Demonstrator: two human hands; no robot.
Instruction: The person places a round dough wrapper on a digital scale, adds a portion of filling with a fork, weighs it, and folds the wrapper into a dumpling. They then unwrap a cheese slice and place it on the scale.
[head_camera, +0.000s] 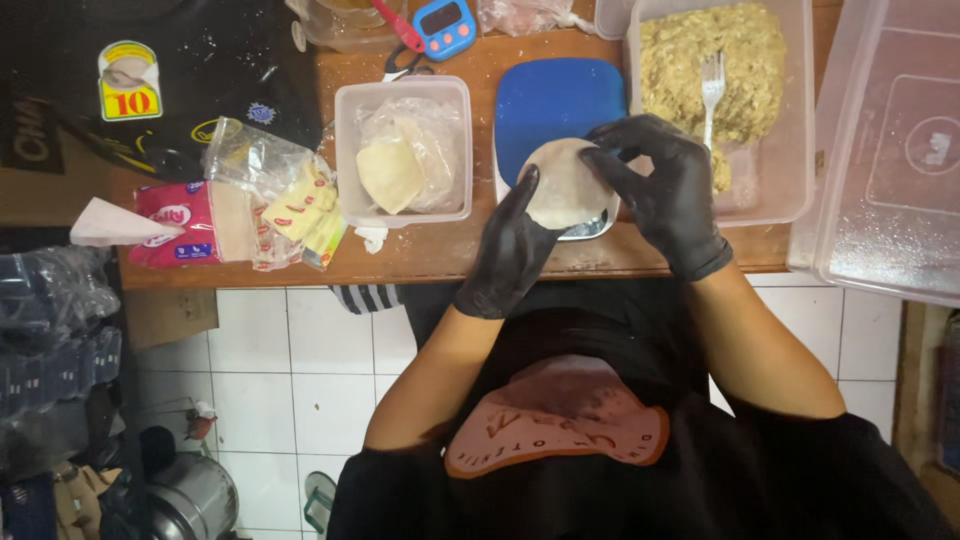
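Dough wrapper (562, 185), round and pale, is lying between both gloved hands above the table (440, 255) edge. Left hand (510, 250) is cupping its lower left rim; right hand (668, 190) is pinching its upper right edge, each grip grasping the wrapper.

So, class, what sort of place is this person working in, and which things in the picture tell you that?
Probably a home kitchen or small food-prep spot: a wooden table holds a tub of minced filling, a tub of round wrappers and a timer, above a white tiled floor.
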